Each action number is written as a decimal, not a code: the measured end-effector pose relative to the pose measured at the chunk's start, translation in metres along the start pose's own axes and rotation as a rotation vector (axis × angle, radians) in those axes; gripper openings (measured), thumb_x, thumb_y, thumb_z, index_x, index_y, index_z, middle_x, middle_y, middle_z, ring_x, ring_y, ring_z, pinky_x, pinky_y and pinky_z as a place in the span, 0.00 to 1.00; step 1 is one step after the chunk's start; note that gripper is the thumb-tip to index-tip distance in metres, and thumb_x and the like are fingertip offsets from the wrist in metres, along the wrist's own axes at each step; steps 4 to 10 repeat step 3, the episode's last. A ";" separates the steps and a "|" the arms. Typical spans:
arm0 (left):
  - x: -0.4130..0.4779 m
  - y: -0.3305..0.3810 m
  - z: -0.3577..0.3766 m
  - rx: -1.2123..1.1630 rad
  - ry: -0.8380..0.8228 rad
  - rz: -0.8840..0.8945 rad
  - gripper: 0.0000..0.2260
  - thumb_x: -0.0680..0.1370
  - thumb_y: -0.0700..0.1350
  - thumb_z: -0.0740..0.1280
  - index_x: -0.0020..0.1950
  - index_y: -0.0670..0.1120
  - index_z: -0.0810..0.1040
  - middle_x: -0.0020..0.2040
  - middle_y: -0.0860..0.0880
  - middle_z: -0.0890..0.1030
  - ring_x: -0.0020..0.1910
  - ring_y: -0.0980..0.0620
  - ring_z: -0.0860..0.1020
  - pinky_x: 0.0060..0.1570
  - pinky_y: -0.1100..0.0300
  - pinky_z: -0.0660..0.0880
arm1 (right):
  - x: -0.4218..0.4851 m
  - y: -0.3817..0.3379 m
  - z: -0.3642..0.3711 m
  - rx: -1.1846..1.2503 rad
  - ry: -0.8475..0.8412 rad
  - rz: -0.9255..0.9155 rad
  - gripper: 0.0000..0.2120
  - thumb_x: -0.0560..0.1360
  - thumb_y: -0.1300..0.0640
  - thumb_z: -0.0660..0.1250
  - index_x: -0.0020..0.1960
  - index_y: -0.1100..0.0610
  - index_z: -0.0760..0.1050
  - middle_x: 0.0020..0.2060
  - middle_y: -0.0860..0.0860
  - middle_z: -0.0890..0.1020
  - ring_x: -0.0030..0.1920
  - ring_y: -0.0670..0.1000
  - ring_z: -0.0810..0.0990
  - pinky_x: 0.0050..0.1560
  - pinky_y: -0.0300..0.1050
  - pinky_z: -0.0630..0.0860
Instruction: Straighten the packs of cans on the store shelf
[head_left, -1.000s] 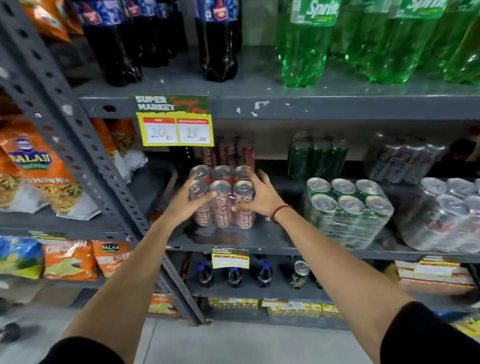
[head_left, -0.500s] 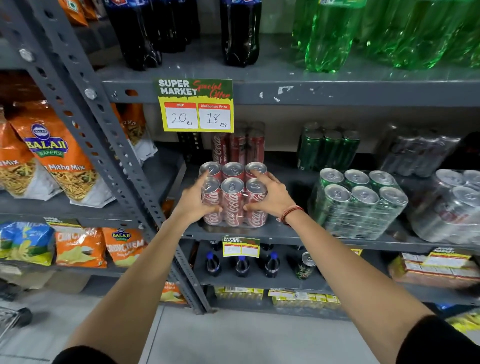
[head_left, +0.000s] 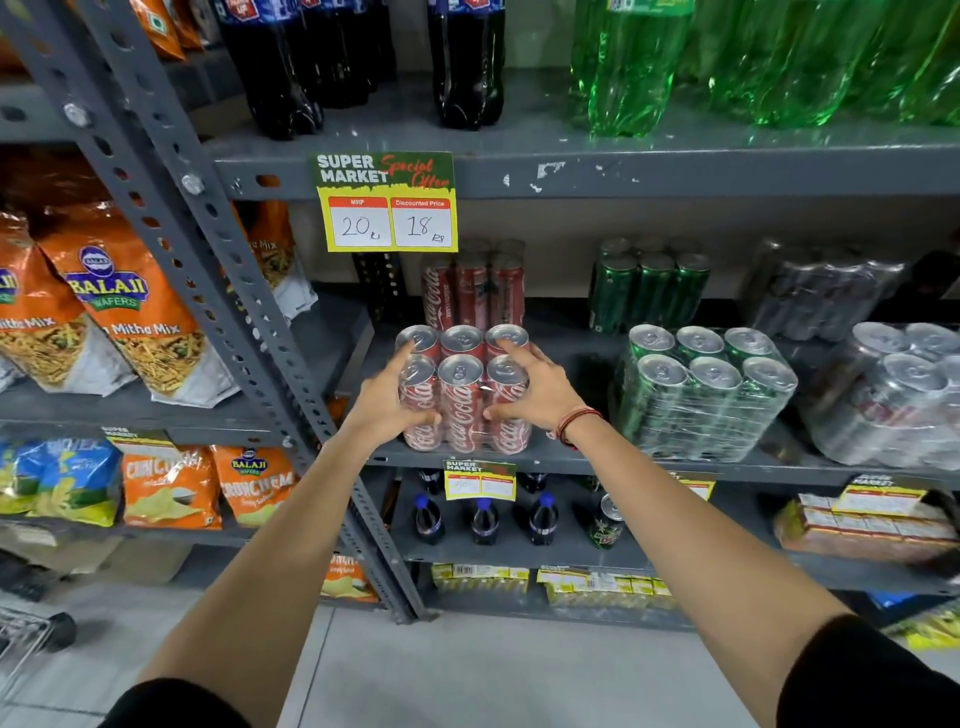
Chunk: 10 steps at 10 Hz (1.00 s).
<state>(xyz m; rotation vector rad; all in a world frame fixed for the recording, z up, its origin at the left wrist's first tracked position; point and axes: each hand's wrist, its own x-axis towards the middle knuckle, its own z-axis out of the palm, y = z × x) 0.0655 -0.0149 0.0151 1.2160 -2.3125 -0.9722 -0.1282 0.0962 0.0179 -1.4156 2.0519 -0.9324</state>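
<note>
A shrink-wrapped pack of red cola cans (head_left: 461, 395) stands near the front edge of the grey middle shelf (head_left: 597, 460). My left hand (head_left: 387, 402) grips its left side and my right hand (head_left: 535, 389) grips its right side, fingers over the can tops. Behind it stands a second red pack (head_left: 475, 288). To the right a green can pack (head_left: 701, 389) sits turned at an angle, with another green pack (head_left: 649, 288) behind it. At the far right a silver can pack (head_left: 893, 395) lies tilted, with a dark pack (head_left: 821, 296) behind.
A slanted perforated steel upright (head_left: 218, 270) runs just left of the red pack. A yellow price tag (head_left: 385, 205) hangs from the shelf above, which carries dark and green bottles. Snack bags fill the shelves at left. Small bottles stand on the shelf below.
Both hands stay clasped on the red pack. The pack looks squarer to the shelf front. My head has come closer and shifted left, so everything sits further right in view.
</note>
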 end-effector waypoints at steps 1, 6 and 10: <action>-0.003 0.003 0.000 0.010 0.003 -0.017 0.48 0.64 0.46 0.79 0.76 0.54 0.54 0.70 0.42 0.71 0.70 0.44 0.68 0.69 0.46 0.64 | -0.003 -0.004 -0.002 0.010 -0.007 0.017 0.47 0.62 0.53 0.79 0.74 0.44 0.57 0.76 0.56 0.56 0.75 0.58 0.57 0.72 0.50 0.57; -0.005 0.011 -0.001 0.098 0.026 -0.016 0.45 0.66 0.47 0.78 0.76 0.55 0.54 0.77 0.41 0.56 0.75 0.41 0.56 0.71 0.43 0.59 | -0.019 -0.019 -0.007 -0.082 0.017 -0.047 0.44 0.64 0.50 0.78 0.74 0.47 0.58 0.76 0.58 0.53 0.76 0.59 0.55 0.73 0.52 0.57; -0.005 0.011 -0.001 0.098 0.026 -0.016 0.45 0.66 0.47 0.78 0.76 0.55 0.54 0.77 0.41 0.56 0.75 0.41 0.56 0.71 0.43 0.59 | -0.019 -0.019 -0.007 -0.082 0.017 -0.047 0.44 0.64 0.50 0.78 0.74 0.47 0.58 0.76 0.58 0.53 0.76 0.59 0.55 0.73 0.52 0.57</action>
